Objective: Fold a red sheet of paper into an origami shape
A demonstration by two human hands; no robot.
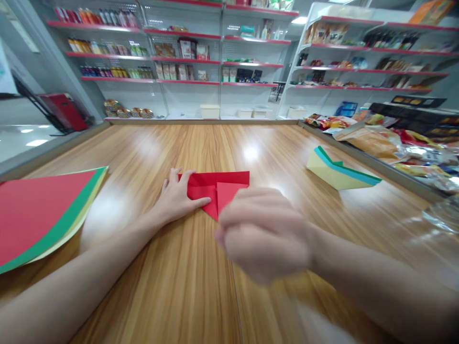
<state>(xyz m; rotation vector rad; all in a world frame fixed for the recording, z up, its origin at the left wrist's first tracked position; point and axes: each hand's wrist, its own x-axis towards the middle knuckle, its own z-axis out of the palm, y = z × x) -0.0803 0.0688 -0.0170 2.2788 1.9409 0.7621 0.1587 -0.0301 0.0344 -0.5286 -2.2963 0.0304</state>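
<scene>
A folded red sheet of paper (229, 177) lies on the wooden table, with two flaps meeting at a centre seam and a point toward me. On its left part rests my left hand (177, 196), fingers spread and thumb lying over the left flap; it presses the paper without gripping it. My right hand (265, 229) is raised nearer the camera, curled and smeared by motion. It hides the lower right part of the red paper. Whether those curled fingers hold anything, I cannot make out.
A stack of coloured paper sheets (39, 210), red on top, lies at the left. A folded yellow, blue and green paper boat (337, 169) stands at the right. Packaged snacks (380, 141) crowd the right edge near a clear plastic container (442, 215). Stocked shelves (186, 59) line the back.
</scene>
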